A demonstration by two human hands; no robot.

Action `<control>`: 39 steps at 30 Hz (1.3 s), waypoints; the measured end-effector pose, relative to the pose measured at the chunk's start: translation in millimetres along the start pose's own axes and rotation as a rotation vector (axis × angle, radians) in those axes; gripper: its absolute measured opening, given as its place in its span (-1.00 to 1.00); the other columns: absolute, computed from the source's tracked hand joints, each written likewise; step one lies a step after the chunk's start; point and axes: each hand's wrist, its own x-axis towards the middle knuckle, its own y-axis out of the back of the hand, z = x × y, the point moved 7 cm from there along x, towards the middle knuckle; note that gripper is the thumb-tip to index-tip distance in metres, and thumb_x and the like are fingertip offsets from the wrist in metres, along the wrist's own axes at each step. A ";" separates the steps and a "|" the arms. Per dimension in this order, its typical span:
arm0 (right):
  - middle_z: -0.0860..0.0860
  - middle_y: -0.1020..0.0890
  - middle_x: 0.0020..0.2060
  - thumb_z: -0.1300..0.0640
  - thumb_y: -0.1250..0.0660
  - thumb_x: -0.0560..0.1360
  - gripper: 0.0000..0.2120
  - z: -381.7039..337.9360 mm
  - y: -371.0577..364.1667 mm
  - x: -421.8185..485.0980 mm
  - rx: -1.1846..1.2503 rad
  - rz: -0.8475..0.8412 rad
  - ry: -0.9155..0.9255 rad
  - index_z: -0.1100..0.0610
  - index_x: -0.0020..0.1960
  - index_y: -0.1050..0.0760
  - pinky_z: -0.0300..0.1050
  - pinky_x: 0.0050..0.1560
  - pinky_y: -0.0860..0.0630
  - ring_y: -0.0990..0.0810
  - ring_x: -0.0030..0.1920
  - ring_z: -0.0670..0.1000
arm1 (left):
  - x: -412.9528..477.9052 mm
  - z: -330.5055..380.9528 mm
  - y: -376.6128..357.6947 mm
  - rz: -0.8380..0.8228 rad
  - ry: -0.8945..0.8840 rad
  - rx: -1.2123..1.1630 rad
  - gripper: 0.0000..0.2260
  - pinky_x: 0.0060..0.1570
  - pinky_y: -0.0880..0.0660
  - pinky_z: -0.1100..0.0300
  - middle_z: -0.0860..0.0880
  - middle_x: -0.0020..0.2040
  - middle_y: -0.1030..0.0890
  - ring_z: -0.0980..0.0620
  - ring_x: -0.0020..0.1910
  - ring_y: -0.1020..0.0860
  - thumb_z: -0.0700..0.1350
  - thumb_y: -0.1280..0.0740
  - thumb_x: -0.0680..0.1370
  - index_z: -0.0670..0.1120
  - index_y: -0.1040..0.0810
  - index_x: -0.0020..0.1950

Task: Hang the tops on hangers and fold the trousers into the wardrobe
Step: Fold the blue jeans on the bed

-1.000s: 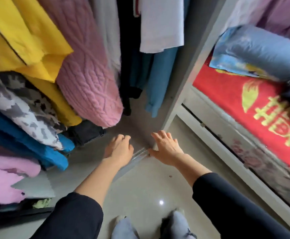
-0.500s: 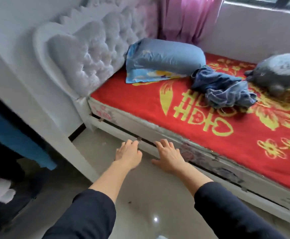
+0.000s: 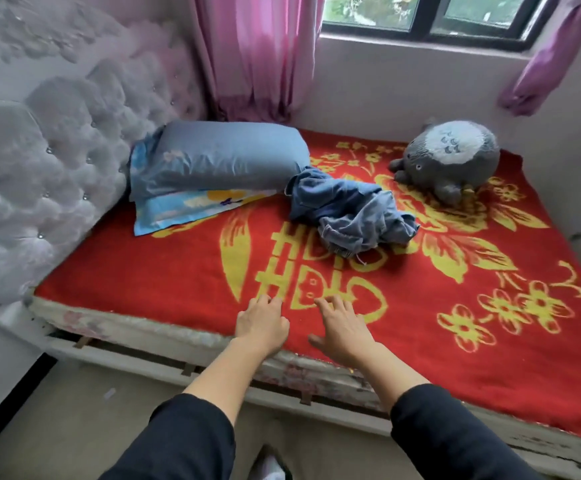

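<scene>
A crumpled heap of blue denim clothing [image 3: 349,211] lies on the red bed cover, just right of the pillow. My left hand [image 3: 261,322] and my right hand [image 3: 342,329] reach side by side over the bed's near edge, well short of the heap. Both are empty, with relaxed, slightly bent fingers. The wardrobe is out of view.
The red and yellow blanket [image 3: 178,271] covers the bed. A blue pillow [image 3: 213,159] lies against the tufted white headboard [image 3: 50,174]. A grey plush toy [image 3: 451,161] sits at the far right. Pink curtains [image 3: 254,53] hang by the window. Floor lies below.
The view has swung from the wardrobe's hanging clothes to the bed. Both empty hands have moved from over the floor to above the bed's near edge.
</scene>
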 end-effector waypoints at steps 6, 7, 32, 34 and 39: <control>0.07 -0.23 0.38 -0.12 -0.25 0.50 -0.37 73.7 28.1 94.8 0.027 -0.024 -0.148 0.05 0.47 -0.13 0.14 0.25 -0.37 -0.26 0.34 0.15 | 132.9 51.3 3.6 -0.055 -0.099 0.028 -0.60 0.24 -0.37 -0.01 -0.07 0.37 -0.37 -0.08 0.34 -0.33 -0.02 -0.11 0.60 -0.05 -0.30 0.43; 0.06 -0.24 0.39 -0.12 -0.25 0.50 -0.38 87.1 32.5 108.7 0.037 -0.026 -0.174 0.04 0.47 -0.14 0.12 0.25 -0.38 -0.27 0.34 0.14 | 152.1 59.2 4.8 -0.058 -0.114 0.031 -0.61 0.24 -0.37 0.00 -0.06 0.36 -0.37 -0.08 0.33 -0.34 -0.03 -0.11 0.59 -0.05 -0.31 0.42; 0.07 0.32 0.52 0.11 -0.34 0.47 -0.13 371.7 -6.8 461.2 -0.233 0.016 -0.095 -0.15 0.54 0.18 0.41 0.37 0.01 0.29 0.50 0.27 | 529.7 152.7 -158.6 -0.040 -0.063 0.285 -0.28 0.46 -0.09 0.05 -0.03 0.56 0.25 -0.05 0.55 0.16 -0.18 -0.21 0.54 -0.02 0.15 0.57; 0.11 0.32 0.52 0.11 -0.26 0.53 -0.35 385.0 -22.0 474.2 -0.296 -0.017 -0.105 -0.15 0.50 -0.04 0.49 0.33 0.05 0.29 0.48 0.35 | 542.5 147.1 -171.3 -0.029 -0.055 0.374 -0.34 0.45 -0.04 0.00 -0.04 0.56 0.29 -0.08 0.55 0.18 -0.19 -0.22 0.55 0.02 0.05 0.55; 0.13 -0.18 0.47 0.11 -0.17 0.56 -0.67 391.9 -60.9 465.8 -0.157 -0.109 -0.035 0.04 0.31 -0.33 0.21 0.24 -0.35 -0.18 0.42 0.24 | 556.9 146.6 -180.3 -0.020 -0.147 0.363 -0.68 0.38 -0.14 0.07 0.02 0.52 -0.18 -0.01 0.54 -0.05 -0.14 -0.17 0.58 0.02 -0.30 0.34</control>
